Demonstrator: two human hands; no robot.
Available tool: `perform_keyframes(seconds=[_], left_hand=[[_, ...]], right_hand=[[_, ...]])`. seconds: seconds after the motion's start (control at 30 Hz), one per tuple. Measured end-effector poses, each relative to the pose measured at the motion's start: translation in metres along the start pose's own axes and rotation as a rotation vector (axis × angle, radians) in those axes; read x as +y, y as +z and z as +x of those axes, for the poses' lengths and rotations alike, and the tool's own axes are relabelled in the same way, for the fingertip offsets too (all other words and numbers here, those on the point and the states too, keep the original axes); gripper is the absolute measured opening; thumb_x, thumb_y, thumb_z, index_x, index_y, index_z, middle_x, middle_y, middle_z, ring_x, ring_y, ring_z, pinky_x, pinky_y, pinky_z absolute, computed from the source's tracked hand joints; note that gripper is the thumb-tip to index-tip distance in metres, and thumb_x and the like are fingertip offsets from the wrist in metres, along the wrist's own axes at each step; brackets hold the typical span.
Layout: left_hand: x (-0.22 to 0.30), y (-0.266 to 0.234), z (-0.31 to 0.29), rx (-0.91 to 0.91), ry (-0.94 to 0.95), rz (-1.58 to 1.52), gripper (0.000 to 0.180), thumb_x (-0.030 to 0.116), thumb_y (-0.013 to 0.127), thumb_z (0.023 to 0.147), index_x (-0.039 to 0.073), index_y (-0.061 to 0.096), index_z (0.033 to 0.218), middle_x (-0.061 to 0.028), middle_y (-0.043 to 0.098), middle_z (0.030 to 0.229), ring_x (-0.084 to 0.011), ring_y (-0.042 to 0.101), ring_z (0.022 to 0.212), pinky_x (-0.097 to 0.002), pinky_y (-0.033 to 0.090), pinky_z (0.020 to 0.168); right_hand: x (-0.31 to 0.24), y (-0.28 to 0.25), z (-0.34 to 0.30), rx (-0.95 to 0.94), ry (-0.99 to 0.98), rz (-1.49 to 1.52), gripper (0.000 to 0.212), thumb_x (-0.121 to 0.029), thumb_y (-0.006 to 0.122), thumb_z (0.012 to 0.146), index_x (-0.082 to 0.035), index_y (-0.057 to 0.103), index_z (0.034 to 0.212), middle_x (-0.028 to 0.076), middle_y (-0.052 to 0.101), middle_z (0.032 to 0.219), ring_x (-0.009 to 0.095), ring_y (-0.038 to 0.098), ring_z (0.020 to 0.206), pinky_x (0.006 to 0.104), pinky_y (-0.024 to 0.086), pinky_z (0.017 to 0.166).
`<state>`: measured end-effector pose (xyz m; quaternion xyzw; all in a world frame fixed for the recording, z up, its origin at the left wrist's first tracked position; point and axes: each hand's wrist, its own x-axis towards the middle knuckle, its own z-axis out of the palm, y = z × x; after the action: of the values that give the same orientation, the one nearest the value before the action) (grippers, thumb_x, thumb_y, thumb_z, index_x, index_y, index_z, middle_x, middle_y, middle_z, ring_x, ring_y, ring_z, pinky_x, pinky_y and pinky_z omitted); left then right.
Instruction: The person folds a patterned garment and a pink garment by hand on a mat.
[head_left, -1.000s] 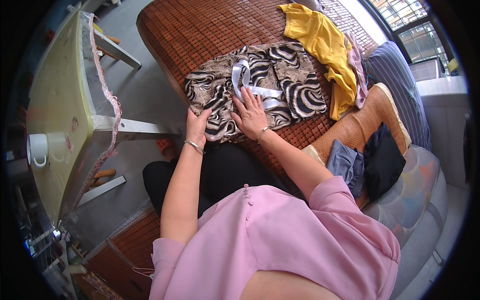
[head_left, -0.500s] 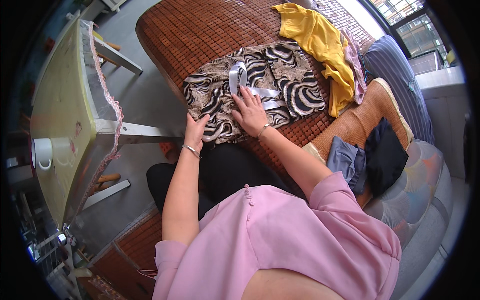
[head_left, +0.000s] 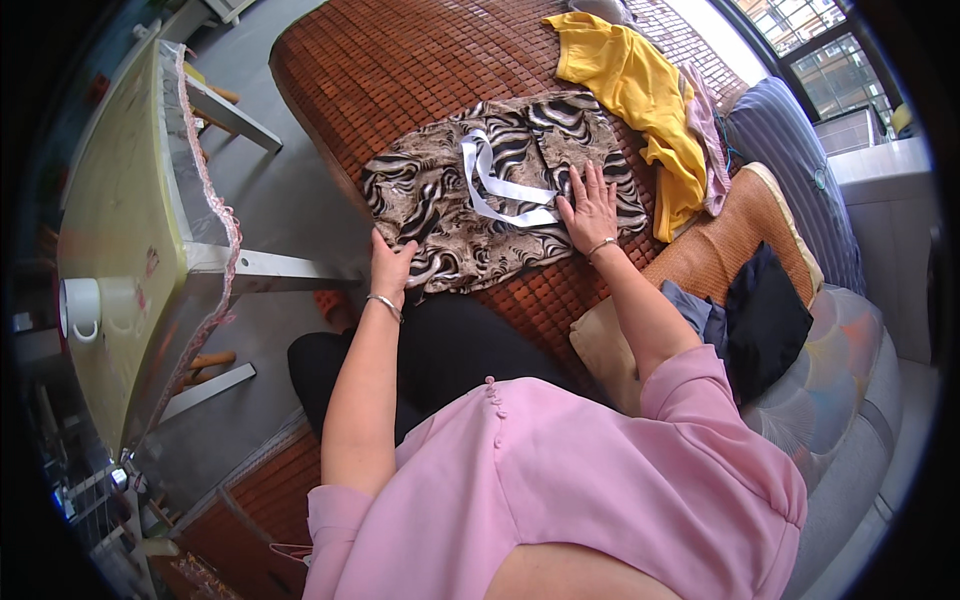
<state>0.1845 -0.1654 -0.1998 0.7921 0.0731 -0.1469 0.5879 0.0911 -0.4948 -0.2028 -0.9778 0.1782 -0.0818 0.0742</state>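
Note:
A folded brown-and-black zebra-print garment [head_left: 460, 245] lies spread on the brown tile mat in front of me. A loop of white ribbon [head_left: 510, 213] rests across its middle. My left hand [head_left: 391, 265] grips the garment's near left edge, thumb on top and the other fingers mostly hidden. On the right part of the cloth my right hand [head_left: 592, 212] lies flat with its fingers spread, beside the ribbon's end. Exactly what kind of garment it is cannot be made out.
A yellow shirt [head_left: 640, 95] and a pink cloth [head_left: 708, 140] lie beyond on the mat [head_left: 400, 60]. At right are an orange-brown woven mat [head_left: 735, 220], dark folded clothes [head_left: 765, 310] and a striped cushion [head_left: 795, 160]. A table [head_left: 130, 220] with a white mug [head_left: 80, 310] stands left.
My right hand has slid rightward across the garment, from the ribbon to the cloth's right part. The ribbon has shifted into a wider loop. My left hand stays at the edge.

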Motion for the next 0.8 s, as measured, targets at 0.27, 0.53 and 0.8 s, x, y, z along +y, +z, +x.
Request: perform_keyframes(seconds=[0.27, 0.53, 0.8], left_hand=[[0.038, 0.001, 0.053, -0.109, 0.08, 0.114, 0.059, 0.005, 0.064, 0.076, 0.006, 0.041, 0.131, -0.014, 0.064, 0.103, -0.0235, 0.063, 0.087, -0.0353, 0.049, 0.076], [0.082, 0.009, 0.073, 0.254, 0.531, 0.913, 0.061, 0.016, 0.067, 0.077, 0.008, 0.04, 0.131, -0.0169, 0.051, 0.11, -0.0297, 0.053, 0.098, -0.0398, 0.046, 0.085], [0.073, 0.089, 0.006, 0.001, 0.691, 0.93, 0.08, 0.056, 0.067, 0.073, 0.002, 0.044, 0.126, -0.0175, 0.047, 0.109, -0.0346, 0.05, 0.101, -0.0421, 0.045, 0.085]], right_hand=[[-0.015, 0.01, -0.021, 0.031, 0.234, -0.021, 0.065, -0.049, 0.04, 0.092, -0.015, 0.027, 0.146, 0.015, 0.016, 0.153, 0.028, 0.011, 0.142, 0.0483, 0.004, 0.114], [-0.062, 0.0, -0.042, 0.026, 0.391, 0.143, 0.077, -0.05, 0.054, 0.085, -0.003, 0.03, 0.142, 0.021, 0.018, 0.151, 0.034, 0.011, 0.141, 0.0521, 0.001, 0.112], [-0.057, -0.03, -0.034, 0.091, 0.202, 0.107, 0.056, -0.034, 0.067, 0.075, -0.002, 0.054, 0.12, 0.013, 0.049, 0.123, 0.031, 0.042, 0.117, 0.0439, 0.029, 0.101]])
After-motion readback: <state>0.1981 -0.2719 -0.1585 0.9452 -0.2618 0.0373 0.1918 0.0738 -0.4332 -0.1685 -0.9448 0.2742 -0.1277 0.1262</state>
